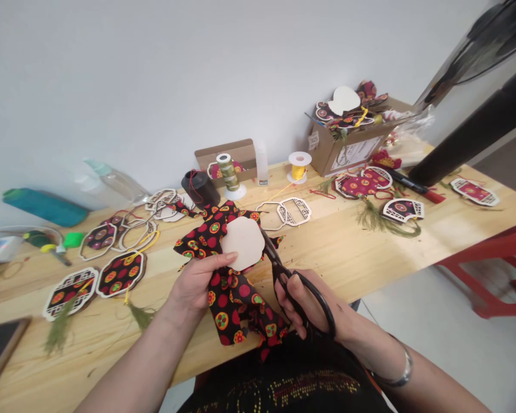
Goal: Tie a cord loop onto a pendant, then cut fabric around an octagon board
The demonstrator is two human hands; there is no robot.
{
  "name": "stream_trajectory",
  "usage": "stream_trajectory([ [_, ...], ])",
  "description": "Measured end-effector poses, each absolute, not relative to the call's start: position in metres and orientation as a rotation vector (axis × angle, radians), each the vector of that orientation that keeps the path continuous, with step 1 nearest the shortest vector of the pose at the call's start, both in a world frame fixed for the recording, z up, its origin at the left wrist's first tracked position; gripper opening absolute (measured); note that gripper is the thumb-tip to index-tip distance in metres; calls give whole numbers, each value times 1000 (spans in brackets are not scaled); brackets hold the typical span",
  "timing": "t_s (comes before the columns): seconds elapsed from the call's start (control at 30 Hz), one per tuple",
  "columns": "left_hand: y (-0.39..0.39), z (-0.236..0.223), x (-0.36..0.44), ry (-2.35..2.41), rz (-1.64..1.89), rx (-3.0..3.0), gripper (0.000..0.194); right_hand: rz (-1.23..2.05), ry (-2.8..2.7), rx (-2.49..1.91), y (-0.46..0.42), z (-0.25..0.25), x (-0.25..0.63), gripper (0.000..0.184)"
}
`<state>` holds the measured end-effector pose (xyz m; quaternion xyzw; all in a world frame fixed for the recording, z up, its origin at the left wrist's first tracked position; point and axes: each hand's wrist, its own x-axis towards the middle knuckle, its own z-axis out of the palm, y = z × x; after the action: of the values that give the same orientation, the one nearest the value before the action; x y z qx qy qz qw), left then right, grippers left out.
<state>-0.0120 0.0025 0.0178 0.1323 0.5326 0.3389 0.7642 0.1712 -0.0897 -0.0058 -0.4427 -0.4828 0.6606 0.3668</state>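
My left hand [202, 278] pinches a pale, scallop-edged flat piece [243, 244] together with black patterned fabric [234, 304]. The fabric has red, orange and green round motifs and hangs in ragged strips around the piece. Closed round black-handled scissors [313, 292] is my right hand [303, 301]. The dark blades lie along the right edge of the pale piece, against the cloth; how far they are apart I cannot tell. Left of my left hand, a finished-looking patterned ornament [121, 274] and a lattice-framed ornament [71, 292] with a green tassel lie on the table.
Along the wall stand a black thread cone [201, 189], a green thread spool [227, 172], a yellow cord spool [299, 167] and a cardboard box [348, 146] heaped with ornaments. More ornaments [361, 184] lie at right. A red stool [494, 264] stands beyond the table's edge.
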Motion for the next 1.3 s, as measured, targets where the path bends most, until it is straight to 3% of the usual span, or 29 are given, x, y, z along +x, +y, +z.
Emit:
stream_trajectory([
  [0.57,-1,14,-13,1115,820,353,40,1669,-1173,-1220,-95,-1,173,54],
  [0.9,0,23,-11,1158,826,300,44,1763,-1146,-1114,-99,1,175,66],
  [1.3,-1,21,-11,1110,771,311,51,1711,-1365,-1128,-90,9,182,65],
])
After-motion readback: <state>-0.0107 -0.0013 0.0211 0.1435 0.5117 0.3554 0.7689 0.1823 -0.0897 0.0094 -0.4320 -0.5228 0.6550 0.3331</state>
